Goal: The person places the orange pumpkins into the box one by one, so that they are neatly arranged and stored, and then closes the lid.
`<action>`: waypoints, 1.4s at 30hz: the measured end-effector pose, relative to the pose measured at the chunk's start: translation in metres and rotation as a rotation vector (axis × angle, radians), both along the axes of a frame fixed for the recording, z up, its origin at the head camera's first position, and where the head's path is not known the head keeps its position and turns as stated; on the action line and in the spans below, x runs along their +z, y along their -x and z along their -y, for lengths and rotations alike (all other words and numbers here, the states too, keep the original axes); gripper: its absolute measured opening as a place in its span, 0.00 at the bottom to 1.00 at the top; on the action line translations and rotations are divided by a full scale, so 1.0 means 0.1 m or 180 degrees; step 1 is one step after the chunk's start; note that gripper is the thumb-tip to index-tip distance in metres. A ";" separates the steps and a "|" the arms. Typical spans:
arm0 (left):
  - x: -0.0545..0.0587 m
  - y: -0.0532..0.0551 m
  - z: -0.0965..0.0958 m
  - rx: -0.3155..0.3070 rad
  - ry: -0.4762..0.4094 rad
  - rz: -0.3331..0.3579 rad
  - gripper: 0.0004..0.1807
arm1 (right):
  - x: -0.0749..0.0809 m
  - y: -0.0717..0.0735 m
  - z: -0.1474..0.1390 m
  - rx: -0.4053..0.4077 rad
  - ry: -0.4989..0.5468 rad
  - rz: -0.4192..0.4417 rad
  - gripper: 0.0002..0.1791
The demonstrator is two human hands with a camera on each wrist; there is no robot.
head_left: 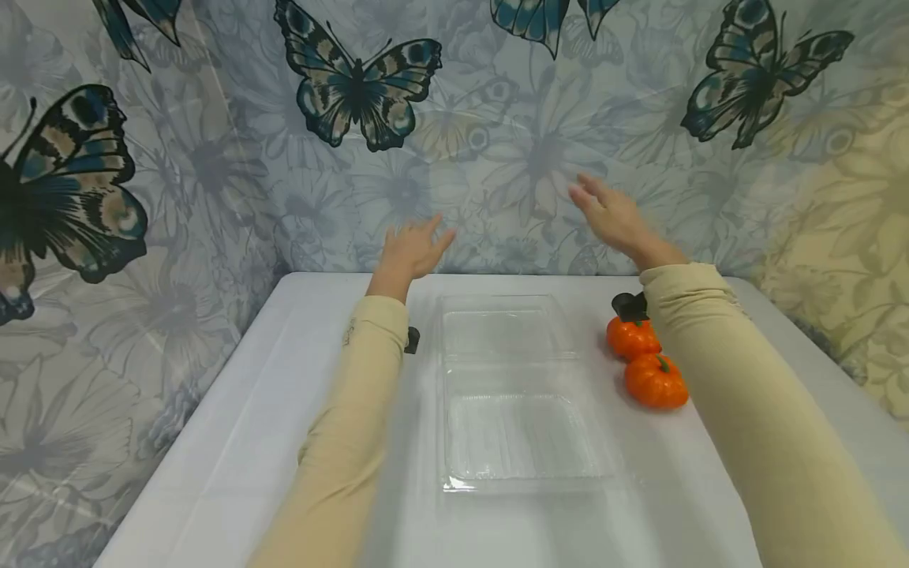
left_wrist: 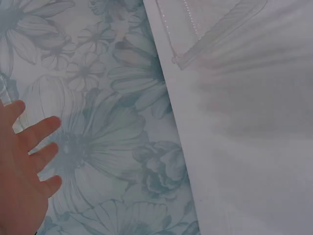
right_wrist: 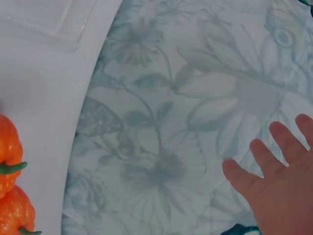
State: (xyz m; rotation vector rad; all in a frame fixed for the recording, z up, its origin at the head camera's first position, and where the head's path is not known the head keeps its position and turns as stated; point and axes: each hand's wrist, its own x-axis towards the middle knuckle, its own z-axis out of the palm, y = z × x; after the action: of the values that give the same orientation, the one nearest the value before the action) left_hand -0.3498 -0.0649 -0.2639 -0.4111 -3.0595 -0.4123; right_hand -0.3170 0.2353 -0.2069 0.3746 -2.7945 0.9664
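Note:
My left hand (head_left: 412, 251) is held out above the back edge of the table, fingers spread and holding nothing. In the left wrist view the same hand (left_wrist: 22, 171) appears at the lower left. Off to the right, my right hand (head_left: 612, 217) is raised higher, its fingers extended around nothing; the right wrist view has this hand (right_wrist: 283, 181) at the lower right. Between the forearms a clear plastic clamshell container (head_left: 521, 438) lies unfolded. Two orange toy pumpkins with green stems, a front one (head_left: 655, 382) and a rear one (head_left: 632, 339), sit beside the right forearm, which partly hides them.
A white table (head_left: 234, 473) carries everything. Floral fabric with large butterflies (head_left: 358, 87) hangs behind it and along the left side. Each wrist wears a small black camera mount, the right one (head_left: 629, 306) overlapping the rear pumpkin in the head view.

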 end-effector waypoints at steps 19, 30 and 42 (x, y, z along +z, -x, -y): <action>-0.17 0.03 0.53 0.0029 -0.2648 0.1075 0.45 | 0.02 -0.22 -1.21 0.0728 0.3592 0.1080 0.34; -0.32 -0.04 0.77 -0.0135 -0.3287 0.1531 0.47 | -0.25 -0.38 -1.77 0.0983 0.5255 0.1756 0.29; -0.60 -0.17 0.85 -0.0390 -0.3411 0.2122 0.45 | -0.80 -0.67 -2.30 0.1180 0.5361 0.1903 0.29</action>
State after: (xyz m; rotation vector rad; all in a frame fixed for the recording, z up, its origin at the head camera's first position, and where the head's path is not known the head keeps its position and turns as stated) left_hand -0.3328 -0.1500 -0.3239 -0.4263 -2.6883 -2.3851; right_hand -0.2497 0.4653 -0.2870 0.2941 -1.1745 3.2303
